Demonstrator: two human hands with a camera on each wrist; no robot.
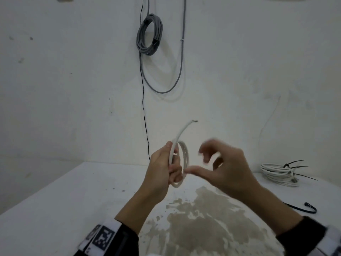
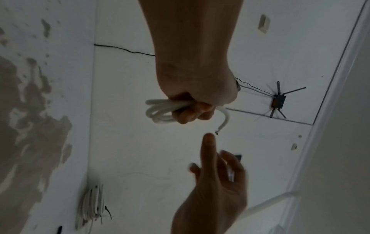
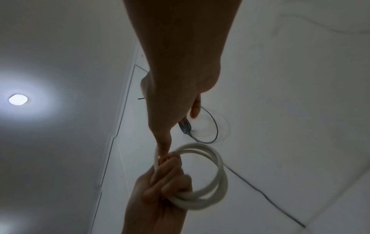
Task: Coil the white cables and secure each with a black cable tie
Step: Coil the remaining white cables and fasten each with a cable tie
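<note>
My left hand grips a small coil of white cable upright above the table, and the cable's free end sticks up past the fingers. In the left wrist view the hand closes round the loops. My right hand hovers just right of the coil, blurred, with loosely bent fingers and nothing in it; its thumb tip is close to the loops. The right wrist view has the coil hanging from the left hand. One loose black cable tie lies on the table at the right.
A pile of coiled white cables with black ties lies at the table's back right. The white table has a brown stain in front of me. On the wall hang a grey cable coil and a thin black wire.
</note>
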